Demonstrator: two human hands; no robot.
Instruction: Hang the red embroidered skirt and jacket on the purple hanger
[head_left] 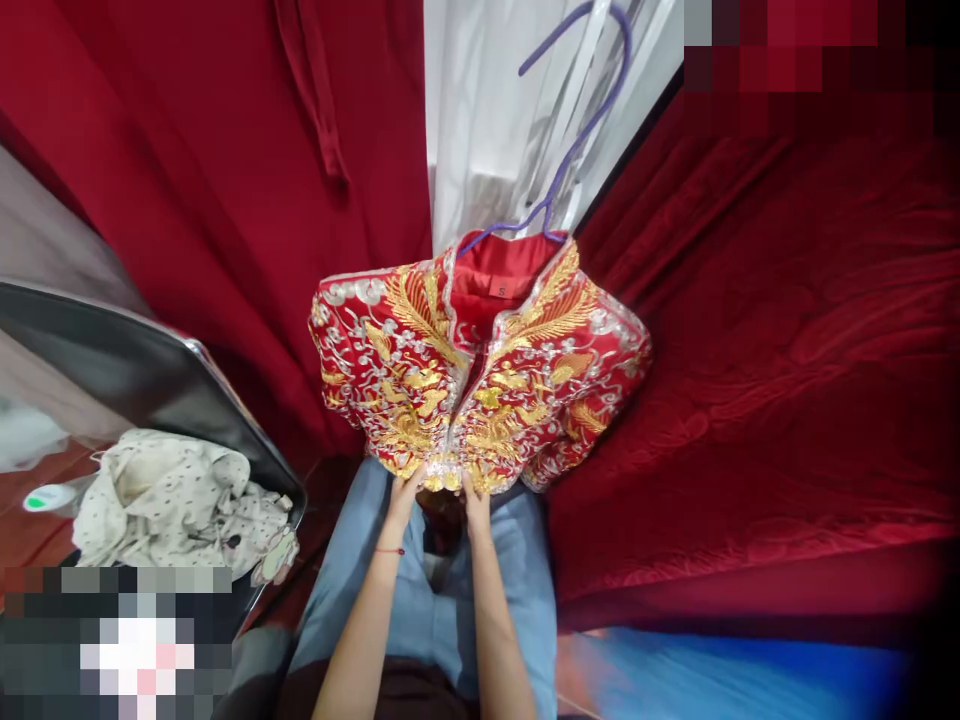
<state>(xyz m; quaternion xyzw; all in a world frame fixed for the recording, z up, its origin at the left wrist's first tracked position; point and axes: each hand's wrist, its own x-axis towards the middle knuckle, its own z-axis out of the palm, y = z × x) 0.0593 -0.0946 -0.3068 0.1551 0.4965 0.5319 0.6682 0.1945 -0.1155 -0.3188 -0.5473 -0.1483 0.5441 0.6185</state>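
A red jacket (499, 400) with gold and silver embroidery hangs in front of me on a purple hanger (555, 185). Its front edges meet near the hem and part towards the collar, where a small red label (504, 287) marked S shows. My left hand (407, 492) grips the lower hem just left of the front opening. On the other side of that opening, my right hand (474, 492) pinches the hem as well. Fabric covers some of the fingers on both hands.
Red curtains (187, 130) hang at the left, and red textured fabric (750, 400) fills the right. A black chair (135, 350) at the left bears a crumpled dotted white cloth (165, 500). A white item with a green spot (49, 498) lies beside it.
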